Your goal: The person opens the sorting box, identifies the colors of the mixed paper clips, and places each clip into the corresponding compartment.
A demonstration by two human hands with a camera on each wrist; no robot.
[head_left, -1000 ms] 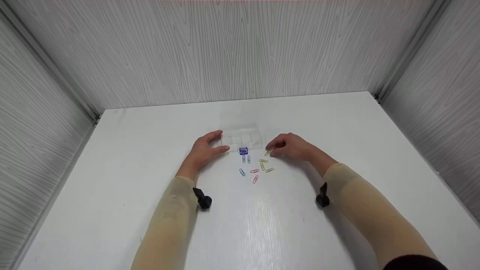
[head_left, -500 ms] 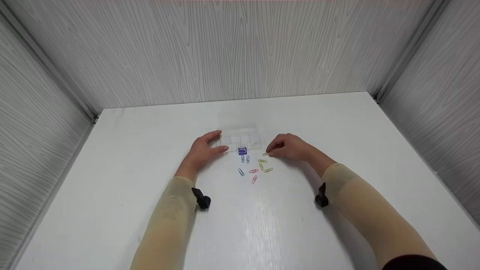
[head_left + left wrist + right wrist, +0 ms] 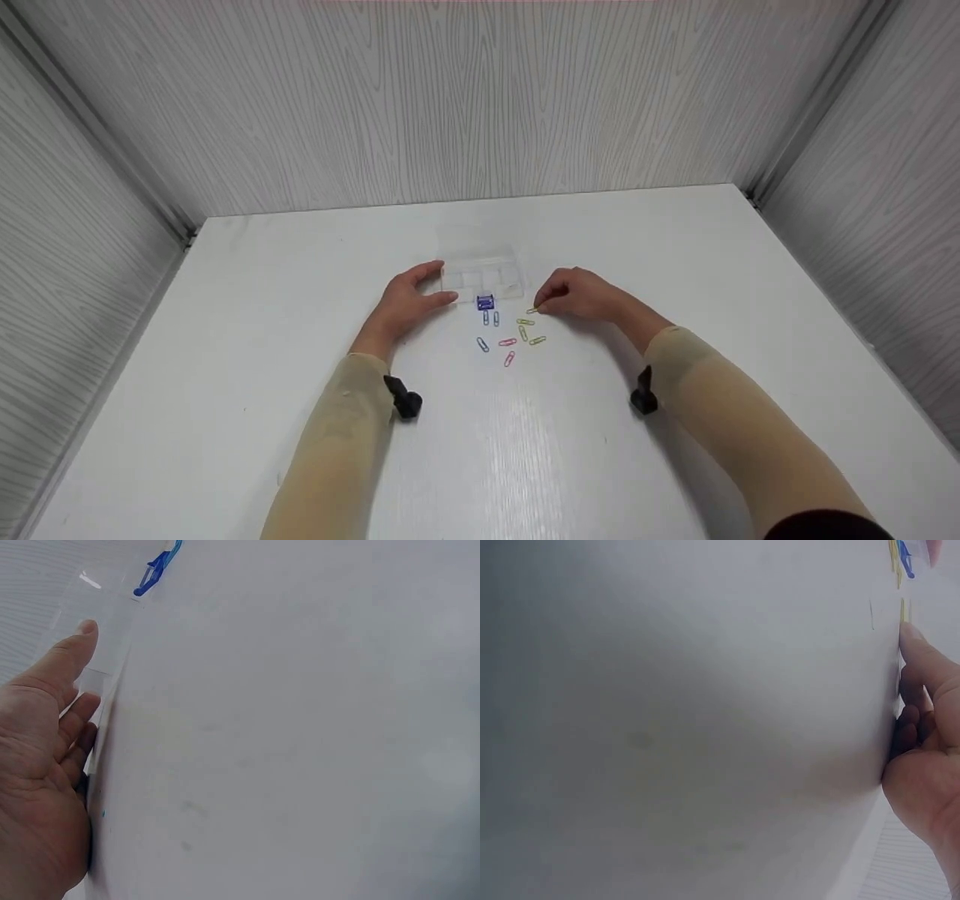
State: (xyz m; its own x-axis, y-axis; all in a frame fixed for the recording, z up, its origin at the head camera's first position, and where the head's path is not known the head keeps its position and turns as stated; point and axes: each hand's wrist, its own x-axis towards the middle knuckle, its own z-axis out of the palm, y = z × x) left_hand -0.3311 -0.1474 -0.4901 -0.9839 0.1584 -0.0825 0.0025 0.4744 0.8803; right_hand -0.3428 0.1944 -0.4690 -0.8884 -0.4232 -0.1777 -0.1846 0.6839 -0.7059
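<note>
Yellow paperclip (image 3: 531, 310) is pinched by the right hand (image 3: 577, 292); left hand (image 3: 405, 302) spread against the box (image 3: 491, 280).

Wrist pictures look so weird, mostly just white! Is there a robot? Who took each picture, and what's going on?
No robot here, just a person's bare hands: the left hand and the right hand. The big picture comes from a camera on the person's head, looking down. The other two come from cameras worn on the wrists. They sit so low that the white table fills most of the view, with a hand at the edge.

On the table is a clear box with little compartments and a blue clasp. In front lie three blue clips, two pink clips and three yellow clips. The left hand holds the box's left side. The right hand pinches one more yellow clip.
</note>
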